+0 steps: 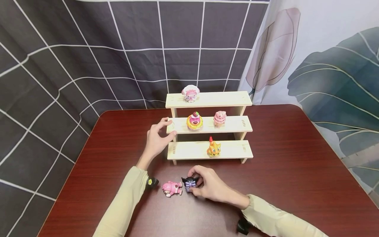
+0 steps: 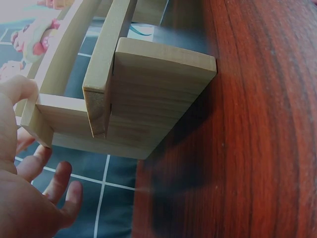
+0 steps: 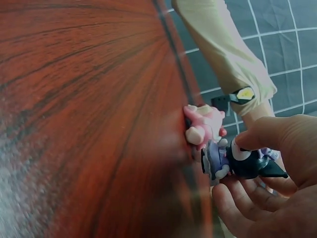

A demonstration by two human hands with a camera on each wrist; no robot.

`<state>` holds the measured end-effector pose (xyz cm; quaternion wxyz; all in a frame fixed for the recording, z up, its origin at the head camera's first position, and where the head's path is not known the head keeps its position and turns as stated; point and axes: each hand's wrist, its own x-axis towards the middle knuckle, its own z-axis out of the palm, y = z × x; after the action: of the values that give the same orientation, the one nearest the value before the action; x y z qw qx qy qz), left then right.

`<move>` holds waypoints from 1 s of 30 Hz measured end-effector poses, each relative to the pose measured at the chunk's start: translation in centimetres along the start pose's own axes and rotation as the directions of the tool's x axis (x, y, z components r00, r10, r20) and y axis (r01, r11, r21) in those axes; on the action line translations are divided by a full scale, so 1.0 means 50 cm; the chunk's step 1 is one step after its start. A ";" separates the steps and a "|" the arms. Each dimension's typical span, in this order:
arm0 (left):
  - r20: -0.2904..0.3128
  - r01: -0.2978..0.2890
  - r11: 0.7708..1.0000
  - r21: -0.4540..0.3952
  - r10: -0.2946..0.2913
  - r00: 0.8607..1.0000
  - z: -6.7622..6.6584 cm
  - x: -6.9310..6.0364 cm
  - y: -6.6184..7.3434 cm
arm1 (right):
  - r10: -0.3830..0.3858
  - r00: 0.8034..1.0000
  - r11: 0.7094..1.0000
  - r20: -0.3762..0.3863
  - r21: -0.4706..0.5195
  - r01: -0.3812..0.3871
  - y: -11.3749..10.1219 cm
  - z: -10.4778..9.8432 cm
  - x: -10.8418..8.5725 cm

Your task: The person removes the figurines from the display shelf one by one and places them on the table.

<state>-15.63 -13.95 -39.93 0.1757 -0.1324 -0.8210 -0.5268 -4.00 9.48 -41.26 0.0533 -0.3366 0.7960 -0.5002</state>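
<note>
Two grips: left fingers (image 1: 163, 123) on edge of shelf (image 1: 208, 123), right fingers (image 1: 199, 169) round dark figurine (image 1: 190, 185), tabletop (image 1: 168, 172) between.

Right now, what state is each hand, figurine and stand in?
Right hand: gripping dark figurine
Dark figurine: held
Left hand: gripping wooden stand
Wooden stand: upright
Pink figurine: lying on table
Hooded figurine: upright, top shelf
Ringed figurine: on middle shelf
Cupcake figurine: upright, middle shelf
Orange figurine: upright, bottom shelf

Left fingers (image 1: 161, 124) grip, arm (image 1: 126, 197) stretched forward; right fingers (image 1: 197, 169) pinch nearer
</note>
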 end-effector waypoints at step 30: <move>-0.004 0.002 1.000 -0.002 -0.003 1.000 0.002 0.000 -0.007 | -0.092 0.995 0.986 0.025 -0.139 0.095 0.019 0.028 -0.005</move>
<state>-15.79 -14.01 -40.24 0.1764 -0.1305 -0.8203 -0.5282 -3.65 8.81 -42.81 0.0137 -0.3811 0.8119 -0.4420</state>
